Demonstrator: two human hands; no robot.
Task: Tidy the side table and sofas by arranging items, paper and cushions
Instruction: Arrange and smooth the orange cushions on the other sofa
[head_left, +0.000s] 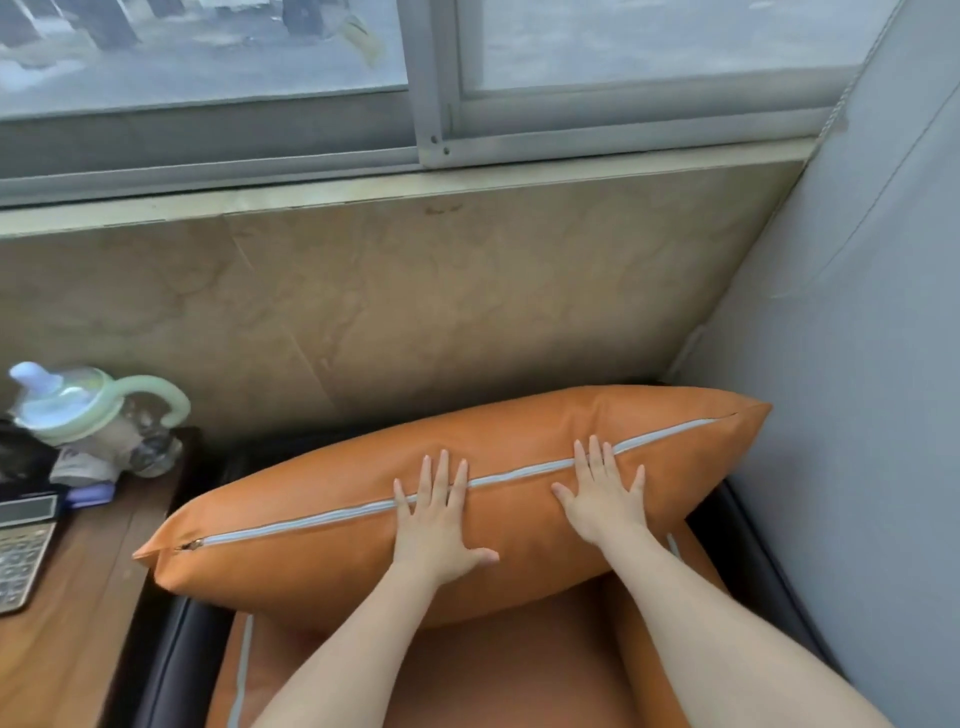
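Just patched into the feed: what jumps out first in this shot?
The orange cushion stands on its edge across the sofa seat, grey zip on top, with the left hand and right hand pressed flat on it, fingers spread. At far left, a baby sippy cup and a calculator sit on the wooden side table.

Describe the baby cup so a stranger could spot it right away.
Start at the window and drop to the wooden side table at the left, beside the sofa's orange cushion. The cup stands at the table's far end, behind the calculator. It alone has a pale spout and looping mint-green handles.
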